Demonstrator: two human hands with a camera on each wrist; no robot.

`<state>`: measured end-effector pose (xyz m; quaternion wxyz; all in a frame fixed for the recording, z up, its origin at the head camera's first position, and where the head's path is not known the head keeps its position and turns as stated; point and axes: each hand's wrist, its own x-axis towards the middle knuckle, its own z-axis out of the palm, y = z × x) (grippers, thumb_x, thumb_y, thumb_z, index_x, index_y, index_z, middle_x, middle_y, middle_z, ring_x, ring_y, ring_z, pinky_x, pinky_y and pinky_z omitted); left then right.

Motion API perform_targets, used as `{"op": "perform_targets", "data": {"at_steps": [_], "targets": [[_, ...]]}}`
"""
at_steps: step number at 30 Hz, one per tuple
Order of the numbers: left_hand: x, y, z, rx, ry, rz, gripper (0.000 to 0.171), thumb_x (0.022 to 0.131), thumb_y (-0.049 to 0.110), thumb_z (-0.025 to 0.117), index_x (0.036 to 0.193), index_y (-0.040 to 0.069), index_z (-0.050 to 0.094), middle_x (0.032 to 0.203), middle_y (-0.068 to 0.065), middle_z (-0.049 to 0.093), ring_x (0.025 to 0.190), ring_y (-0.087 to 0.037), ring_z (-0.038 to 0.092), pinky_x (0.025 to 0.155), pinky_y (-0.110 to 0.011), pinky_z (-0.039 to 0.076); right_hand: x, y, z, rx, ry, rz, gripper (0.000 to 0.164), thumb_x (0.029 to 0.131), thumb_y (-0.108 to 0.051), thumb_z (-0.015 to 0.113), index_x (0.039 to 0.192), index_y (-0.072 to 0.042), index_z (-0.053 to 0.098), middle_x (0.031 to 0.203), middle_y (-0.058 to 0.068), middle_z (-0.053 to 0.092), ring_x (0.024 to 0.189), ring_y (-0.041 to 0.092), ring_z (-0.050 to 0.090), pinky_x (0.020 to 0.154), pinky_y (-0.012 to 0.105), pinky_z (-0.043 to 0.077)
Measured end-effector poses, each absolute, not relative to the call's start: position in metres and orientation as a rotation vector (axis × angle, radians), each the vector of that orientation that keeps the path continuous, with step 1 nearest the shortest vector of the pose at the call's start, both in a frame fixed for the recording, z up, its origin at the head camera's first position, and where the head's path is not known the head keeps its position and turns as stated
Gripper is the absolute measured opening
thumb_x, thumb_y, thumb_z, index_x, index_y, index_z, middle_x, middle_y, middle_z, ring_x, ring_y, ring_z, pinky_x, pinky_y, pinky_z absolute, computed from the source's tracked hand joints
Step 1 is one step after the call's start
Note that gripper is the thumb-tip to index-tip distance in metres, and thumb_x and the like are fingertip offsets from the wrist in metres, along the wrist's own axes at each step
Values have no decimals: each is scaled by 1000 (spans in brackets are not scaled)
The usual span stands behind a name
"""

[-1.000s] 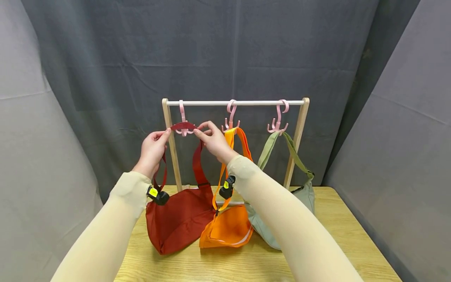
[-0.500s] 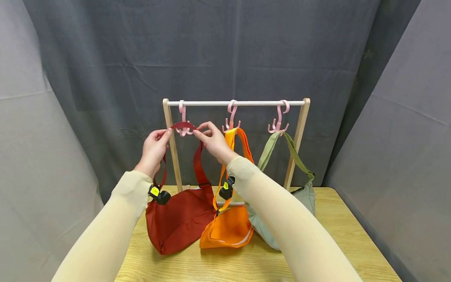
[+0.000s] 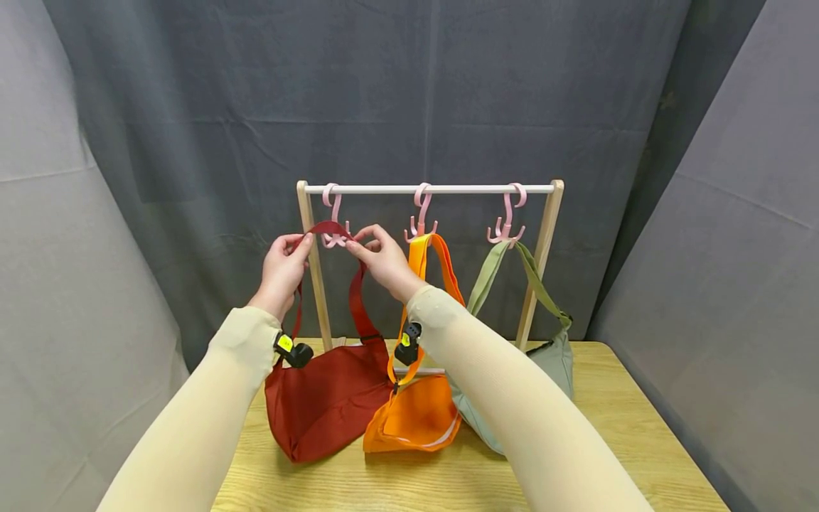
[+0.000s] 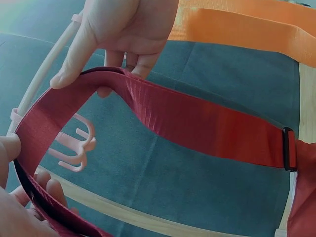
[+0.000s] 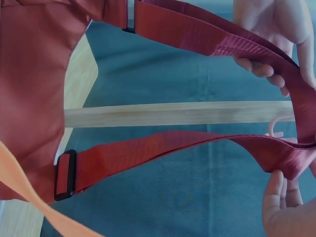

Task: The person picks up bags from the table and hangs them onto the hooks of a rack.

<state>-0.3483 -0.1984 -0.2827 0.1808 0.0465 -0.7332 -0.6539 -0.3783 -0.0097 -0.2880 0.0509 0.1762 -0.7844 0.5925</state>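
Note:
In the head view, my left hand (image 3: 281, 274) pinches the left part of a dark red strap (image 3: 328, 227). My right hand (image 3: 389, 266) pinches the same strap a little to the right, so it arches between them. The strap belongs to a red shoulder bag (image 3: 329, 402) whose body sits on the table below. Just behind the arch hangs a pink hook (image 3: 335, 206), partly covered by the strap. The left wrist view shows the hook's prongs (image 4: 74, 145) inside the strap's loop. Whether the strap touches a prong, I cannot tell.
A rack with a white rail (image 3: 377, 190) and wooden posts (image 3: 540, 263) stands on the wooden table (image 3: 614, 405). An orange bag (image 3: 422, 412) and a grey-green bag (image 3: 557, 363) hang by their straps from two more pink hooks (image 3: 420, 213), close to my right forearm.
The pink hook behind the strap has turned, so its top curve shows more. My right hand has shifted slightly left and down with the strap. The bag bodies stay put.

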Motion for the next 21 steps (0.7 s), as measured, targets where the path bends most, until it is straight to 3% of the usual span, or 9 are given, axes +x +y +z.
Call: {"op": "perform_targets", "data": {"at_steps": [4, 11, 21], "targets": [[-350, -198, -284, 136, -2088, -1846, 45, 104, 33, 62, 135, 3, 54, 94, 6, 54, 82, -12, 54, 76, -23, 42, -379, -10, -289, 528, -2374, 1789, 29, 98, -36, 71, 119, -18, 61, 98, 8, 61, 87, 22, 57, 77, 30, 46], [-350, -194, -285, 90, -2086, -1862, 44, 104, 31, 62, 136, 3, 52, 97, 4, 55, 83, -16, 54, 85, -31, 46, -380, -7, -288, 509, -2323, 1796, 28, 98, -34, 70, 118, -16, 61, 95, 7, 59, 86, 21, 55, 74, 30, 44], [-352, -194, -287, 91, -2115, -1838, 47, 104, 32, 62, 139, 4, 50, 99, 1, 55, 84, -17, 54, 80, -27, 43, -381, -7, -290, 514, -2341, 1789, 29, 98, -36, 70, 118, -17, 61, 97, 10, 61, 87, 23, 56, 75, 30, 45]]}}
